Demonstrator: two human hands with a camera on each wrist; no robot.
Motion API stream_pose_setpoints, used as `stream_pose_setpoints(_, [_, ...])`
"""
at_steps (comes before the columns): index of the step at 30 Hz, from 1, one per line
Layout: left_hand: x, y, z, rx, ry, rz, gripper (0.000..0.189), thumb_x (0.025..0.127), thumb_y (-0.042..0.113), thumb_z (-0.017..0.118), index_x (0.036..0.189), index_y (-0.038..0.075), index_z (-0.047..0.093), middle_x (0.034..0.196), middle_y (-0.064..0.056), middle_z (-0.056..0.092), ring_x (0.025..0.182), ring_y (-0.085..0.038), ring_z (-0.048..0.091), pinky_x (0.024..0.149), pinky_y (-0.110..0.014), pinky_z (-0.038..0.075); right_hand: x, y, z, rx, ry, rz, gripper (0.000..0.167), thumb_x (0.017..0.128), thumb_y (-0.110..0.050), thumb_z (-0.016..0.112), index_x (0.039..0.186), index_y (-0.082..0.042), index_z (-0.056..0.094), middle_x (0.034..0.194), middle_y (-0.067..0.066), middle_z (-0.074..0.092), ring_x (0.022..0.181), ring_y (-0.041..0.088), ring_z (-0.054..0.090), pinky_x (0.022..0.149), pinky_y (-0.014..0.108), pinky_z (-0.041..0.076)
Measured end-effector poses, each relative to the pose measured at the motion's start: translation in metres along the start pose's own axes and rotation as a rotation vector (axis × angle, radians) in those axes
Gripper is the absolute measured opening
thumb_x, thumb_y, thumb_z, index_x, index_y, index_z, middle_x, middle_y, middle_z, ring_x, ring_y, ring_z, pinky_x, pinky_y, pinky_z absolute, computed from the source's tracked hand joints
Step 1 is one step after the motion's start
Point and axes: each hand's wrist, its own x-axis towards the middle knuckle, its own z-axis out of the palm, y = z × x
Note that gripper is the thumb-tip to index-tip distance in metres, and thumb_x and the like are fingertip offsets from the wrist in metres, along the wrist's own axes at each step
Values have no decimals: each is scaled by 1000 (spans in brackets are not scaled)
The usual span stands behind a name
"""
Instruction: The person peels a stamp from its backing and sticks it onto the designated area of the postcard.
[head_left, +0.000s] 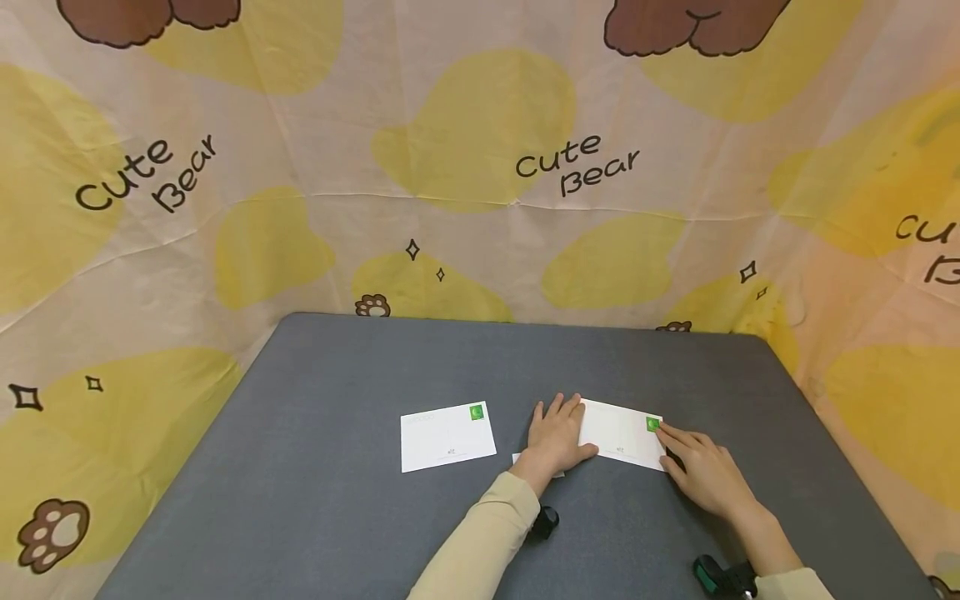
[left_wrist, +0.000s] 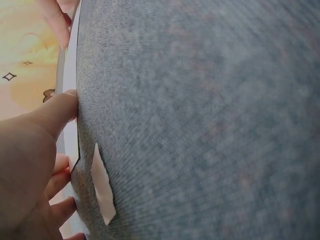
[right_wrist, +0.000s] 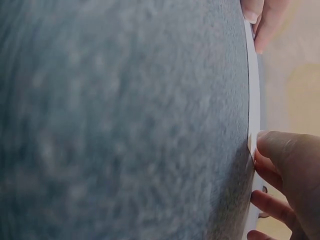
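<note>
A white envelope with a green stamp at its upper right corner lies flat between my hands. My left hand rests over its left end, fingers spread and thumb on the near edge. At the right end, my right hand touches the stamp with a fingertip, and its thumb lies at the envelope's edge. In the right wrist view, the thumb presses on the thin white edge. A small torn strip of white paper lies beside the left hand, mostly covered by it in the head view.
A second white envelope with a green stamp lies to the left on the grey table. Behind the table hangs a patterned cloth. Dark wrist-worn devices sit at both wrists.
</note>
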Motion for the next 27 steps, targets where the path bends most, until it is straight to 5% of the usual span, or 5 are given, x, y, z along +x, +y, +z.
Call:
stream_pose_setpoints(16, [0,1,-4,-4,-31,2,73,83,55,57,143,20,35,150,7,27,139,-17,22,111,-43,21,5,0,-4,17,-33,40,38,84,-16,64,119,-1,61,123,16,58,105,41,53,75,60,42])
stream_pose_setpoints(27, [2,-7,-6,7,-44,62,70,85,55,54,143,21,35,151,7,26,139,-17,23,110,-43,23,13,2,-4,33,28,37,29,83,-14,64,108,0,66,112,16,63,97,40,57,73,58,44])
